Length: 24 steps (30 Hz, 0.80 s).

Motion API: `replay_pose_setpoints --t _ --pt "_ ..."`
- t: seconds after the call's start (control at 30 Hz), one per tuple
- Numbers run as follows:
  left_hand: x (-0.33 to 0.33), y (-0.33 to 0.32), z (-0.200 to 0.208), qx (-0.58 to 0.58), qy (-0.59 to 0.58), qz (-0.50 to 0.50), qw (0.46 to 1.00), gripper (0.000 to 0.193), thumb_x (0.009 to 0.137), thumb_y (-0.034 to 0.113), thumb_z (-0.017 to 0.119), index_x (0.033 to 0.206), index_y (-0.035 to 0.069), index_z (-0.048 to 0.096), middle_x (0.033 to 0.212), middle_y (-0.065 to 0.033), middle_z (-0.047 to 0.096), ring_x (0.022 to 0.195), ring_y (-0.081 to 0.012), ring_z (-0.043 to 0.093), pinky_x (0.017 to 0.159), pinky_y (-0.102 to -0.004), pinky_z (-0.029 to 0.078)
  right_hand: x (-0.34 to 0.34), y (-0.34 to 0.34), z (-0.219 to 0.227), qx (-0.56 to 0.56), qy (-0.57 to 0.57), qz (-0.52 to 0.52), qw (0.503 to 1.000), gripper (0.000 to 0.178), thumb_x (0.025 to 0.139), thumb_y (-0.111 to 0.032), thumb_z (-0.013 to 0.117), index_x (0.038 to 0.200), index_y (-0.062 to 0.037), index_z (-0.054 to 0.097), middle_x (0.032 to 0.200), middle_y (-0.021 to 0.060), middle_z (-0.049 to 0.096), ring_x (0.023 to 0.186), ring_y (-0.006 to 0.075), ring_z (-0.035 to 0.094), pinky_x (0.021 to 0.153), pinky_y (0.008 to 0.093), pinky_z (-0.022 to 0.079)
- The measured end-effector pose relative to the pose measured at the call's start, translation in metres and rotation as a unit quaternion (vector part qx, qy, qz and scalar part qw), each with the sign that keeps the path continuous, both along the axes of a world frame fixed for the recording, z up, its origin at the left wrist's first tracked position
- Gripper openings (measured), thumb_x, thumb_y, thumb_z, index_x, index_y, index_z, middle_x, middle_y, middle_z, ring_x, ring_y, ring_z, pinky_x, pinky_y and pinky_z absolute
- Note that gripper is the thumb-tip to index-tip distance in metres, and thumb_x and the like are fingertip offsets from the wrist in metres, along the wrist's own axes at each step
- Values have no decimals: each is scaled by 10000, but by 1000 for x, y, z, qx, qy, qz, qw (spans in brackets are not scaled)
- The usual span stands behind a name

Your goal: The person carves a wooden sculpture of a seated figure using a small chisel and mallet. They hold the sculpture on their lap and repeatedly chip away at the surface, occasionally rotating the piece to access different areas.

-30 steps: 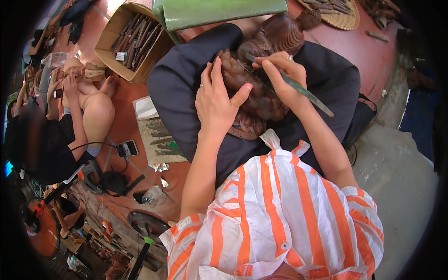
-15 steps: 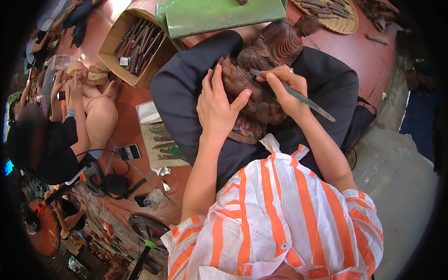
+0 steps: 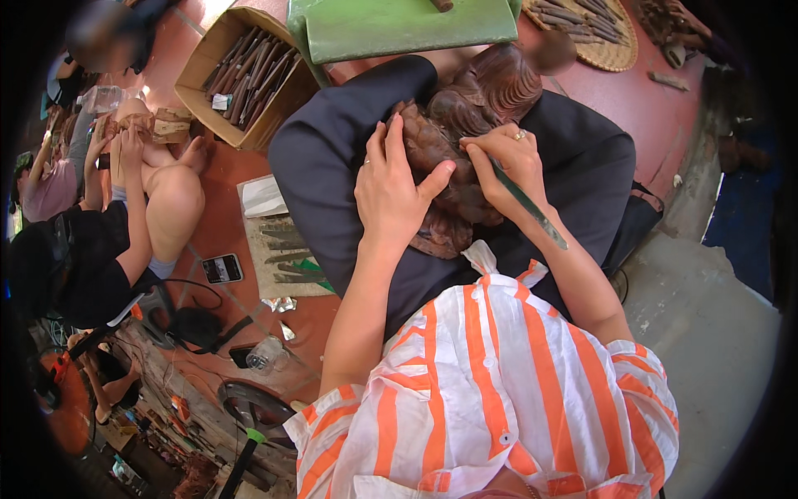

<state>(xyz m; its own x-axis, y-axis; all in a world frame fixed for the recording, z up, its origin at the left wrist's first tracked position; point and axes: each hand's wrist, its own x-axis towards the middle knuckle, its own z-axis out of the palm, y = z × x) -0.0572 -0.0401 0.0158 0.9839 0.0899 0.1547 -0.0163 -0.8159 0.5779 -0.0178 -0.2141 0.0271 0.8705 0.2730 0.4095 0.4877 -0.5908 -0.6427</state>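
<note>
A dark reddish-brown carved wooden statue [image 3: 465, 179] lies tilted across my lap. It has a robed figure at its upper right and a rounded, lumpy base nearer me. My left hand [image 3: 395, 183] holds the base's left side, its fingers along the edge and its thumb across the carving. In my right hand [image 3: 509, 166] is a long, flat, greenish-grey metal tool [image 3: 530, 205], gripped between thumb and fingers. Its free end slants back over my right forearm. Its working tip, at the carving between the base and the figure, is hidden by my fingers.
Beyond my knees stands a green stool [image 3: 407, 33]. A cardboard box [image 3: 195, 87] of wooden-handled tools is at its left, a round woven tray [image 3: 619, 54] of tools at its right. Flat blades lie on a board [image 3: 291, 249] near a phone [image 3: 222, 269]. Another person [image 3: 91, 258] sits at left.
My right hand has turned on the statue, and the tool's free end has swung down and left toward my forearm. My left hand stays on the base, and the view has shifted slightly.
</note>
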Motion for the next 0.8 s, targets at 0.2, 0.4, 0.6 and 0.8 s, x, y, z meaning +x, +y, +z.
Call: replay_pose_setpoints --t 0.2,0.4,0.6,0.8 --pt "-2 -2 3 0 11 12 1000 799 790 521 657 1362 26 400 1307 -247 464 1089 -431 538 880 -457 465 16 11 14 -30 -49 12 998 44 767 -56 679 809 -61 692 727 31 661 743 201 604 753 339 377" --pt "-2 -3 5 -11 -3 7 1000 792 787 503 668 1362 28 402 1312 -240 462 1108 -423 530 890 -455 460 7 15 21 -59 -43 14 997 28 768 -53 672 787 -67 688 731 29 662 755 198 615 743 340 379" --pt "-2 -1 3 -15 -12 7 1000 788 776 471 693 1359 26 406 1295 -255 468 1099 -426 534 883 -456 463 -1 10 15 -82 -12 4 997 30 770 -48 665 792 -49 684 723 52 661 733 214 615 737 342 385" --pt "1 -1 1 -23 -26 11 999 784 777 468 693 1359 27 407 1283 -267 473 1110 -421 532 881 -453 465 2 17 20 -100 -50 14 994 30 771 -49 668 795 -50 686 726 52 662 736 215 618 738 348 396"
